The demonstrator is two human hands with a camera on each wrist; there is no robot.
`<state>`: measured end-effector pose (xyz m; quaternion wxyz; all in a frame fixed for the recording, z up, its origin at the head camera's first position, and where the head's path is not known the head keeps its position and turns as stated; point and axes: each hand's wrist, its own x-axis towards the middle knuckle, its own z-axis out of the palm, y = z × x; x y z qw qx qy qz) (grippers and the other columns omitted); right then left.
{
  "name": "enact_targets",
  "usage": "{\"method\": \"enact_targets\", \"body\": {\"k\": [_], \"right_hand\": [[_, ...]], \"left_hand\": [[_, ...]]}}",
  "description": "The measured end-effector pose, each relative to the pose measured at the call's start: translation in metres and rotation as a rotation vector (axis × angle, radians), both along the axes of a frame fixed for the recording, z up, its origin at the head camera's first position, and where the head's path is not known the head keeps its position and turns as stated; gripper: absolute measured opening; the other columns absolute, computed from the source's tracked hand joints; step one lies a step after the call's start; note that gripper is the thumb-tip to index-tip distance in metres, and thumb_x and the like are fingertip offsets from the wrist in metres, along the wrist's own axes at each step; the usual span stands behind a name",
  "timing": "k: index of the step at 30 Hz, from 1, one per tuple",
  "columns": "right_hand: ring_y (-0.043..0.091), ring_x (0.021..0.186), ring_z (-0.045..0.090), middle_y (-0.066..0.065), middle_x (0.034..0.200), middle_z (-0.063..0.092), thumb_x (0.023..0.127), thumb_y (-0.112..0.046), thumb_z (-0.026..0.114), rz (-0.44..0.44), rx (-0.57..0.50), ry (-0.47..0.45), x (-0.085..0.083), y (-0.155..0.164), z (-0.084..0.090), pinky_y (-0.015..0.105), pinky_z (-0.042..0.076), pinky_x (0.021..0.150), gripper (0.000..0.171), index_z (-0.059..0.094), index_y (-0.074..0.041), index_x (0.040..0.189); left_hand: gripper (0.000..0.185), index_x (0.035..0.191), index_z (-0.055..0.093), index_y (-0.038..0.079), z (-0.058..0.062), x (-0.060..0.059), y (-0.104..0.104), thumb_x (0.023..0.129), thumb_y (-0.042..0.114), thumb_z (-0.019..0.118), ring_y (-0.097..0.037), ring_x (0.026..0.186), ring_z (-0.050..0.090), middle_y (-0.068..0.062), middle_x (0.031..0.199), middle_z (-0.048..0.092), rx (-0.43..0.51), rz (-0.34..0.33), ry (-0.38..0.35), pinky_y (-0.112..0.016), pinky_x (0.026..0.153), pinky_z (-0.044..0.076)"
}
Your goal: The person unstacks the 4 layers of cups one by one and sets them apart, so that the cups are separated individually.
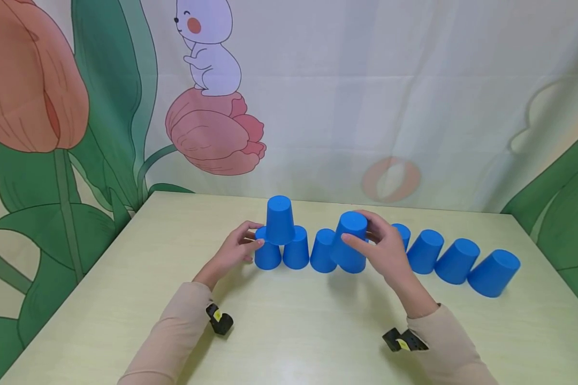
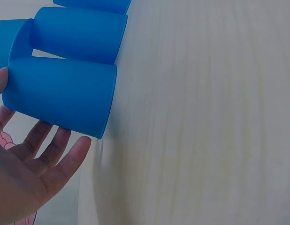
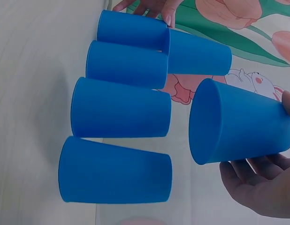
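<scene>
Four upside-down blue cups stand in a row; my left hand [image 1: 236, 246] is at the leftmost cup [image 2: 60, 96], thumb at its top edge and the other fingers spread along its side. Another cup [image 1: 280, 220] rests upside down across this cup and the second cup [image 1: 296, 250]. My right hand [image 1: 382, 247] grips a blue cup [image 3: 246, 124] by its upper part, mouth down. It is held above the third cup [image 3: 121, 108] and fourth cup [image 3: 116, 172], with a gap below it in the right wrist view. In the head view it partly hides the fourth cup.
To the right, several more upside-down blue cups [image 1: 457, 261] stand in a slanting line on the pale wooden table [image 1: 289, 331]. Behind the table hangs a printed curtain [image 1: 318, 107] with flowers and a white animal. Each sleeve carries a small black wrist camera [image 1: 220, 321].
</scene>
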<state>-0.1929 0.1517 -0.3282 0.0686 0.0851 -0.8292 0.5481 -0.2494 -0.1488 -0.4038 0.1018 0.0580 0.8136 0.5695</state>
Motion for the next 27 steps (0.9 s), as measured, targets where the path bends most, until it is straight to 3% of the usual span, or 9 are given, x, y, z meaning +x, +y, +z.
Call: {"method": "enact_targets", "body": {"k": [18, 27], "right_hand": [[0.037, 0.116, 0.047, 0.019, 0.127, 0.050, 0.082, -0.036, 0.066, -0.041, 0.117, -0.056, 0.012, 0.031, 0.001, 0.052, 0.038, 0.093, 0.064, 0.042, -0.008, 0.133], [0.037, 0.114, 0.048, 0.020, 0.126, 0.051, 0.082, -0.038, 0.065, -0.035, 0.156, -0.058, 0.015, 0.049, -0.005, 0.052, 0.040, 0.092, 0.065, 0.042, -0.006, 0.133]], "left_hand": [[0.043, 0.131, 0.041, 0.018, 0.001, 0.001, 0.000, 0.091, 0.027, 0.055, -0.033, 0.113, 0.047, -0.014, 0.126, 0.048, 0.011, -0.014, 0.000, -0.047, 0.082, 0.047], [0.043, 0.133, 0.039, 0.009, 0.031, 0.019, 0.006, 0.093, 0.019, 0.050, -0.036, 0.113, 0.046, -0.019, 0.126, 0.046, 0.004, -0.024, -0.007, -0.051, 0.086, 0.044]]}}
